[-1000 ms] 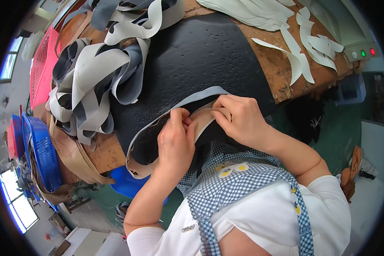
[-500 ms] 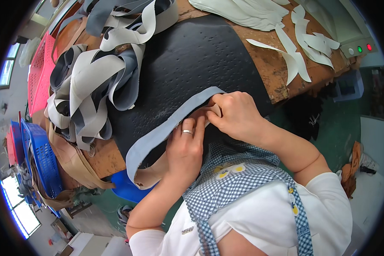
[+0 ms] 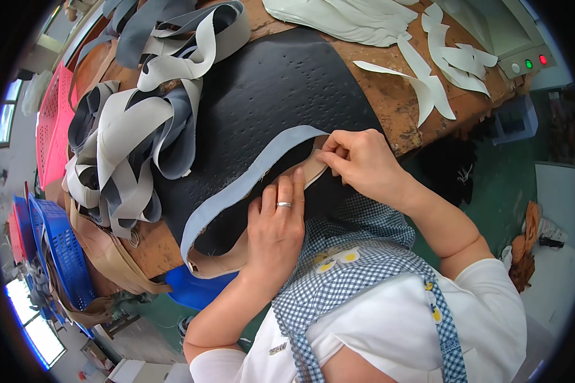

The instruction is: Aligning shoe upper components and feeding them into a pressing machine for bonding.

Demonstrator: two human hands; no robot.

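Observation:
A loop of leather strip [image 3: 236,172], blue-grey outside and beige inside, stands on edge on a black board [image 3: 268,83] pocked with small holes. My right hand [image 3: 367,163] pinches the strip's near side between thumb and fingers, at the loop's right end. Just left of it, my left hand [image 3: 276,223], wearing a silver ring, grips the near beige side with its fingers bent over the edge. My palm hides part of that side. Beyond the board's left edge lies a heap of similar grey and off-white strips [image 3: 131,127].
White leather offcuts [image 3: 428,89] and a white pile [image 3: 345,19] lie on the worn wooden table [image 3: 390,121]. A machine with lit buttons [image 3: 528,64] stands far right. Pink [image 3: 52,127] and blue [image 3: 61,236] baskets are at the left. Tan strips [image 3: 108,246] drape over the table edge.
The loop between my hands has opened wider, its far side farther from the near one. My right fingers have moved along the near edge and now pinch it. The view has shifted slightly.

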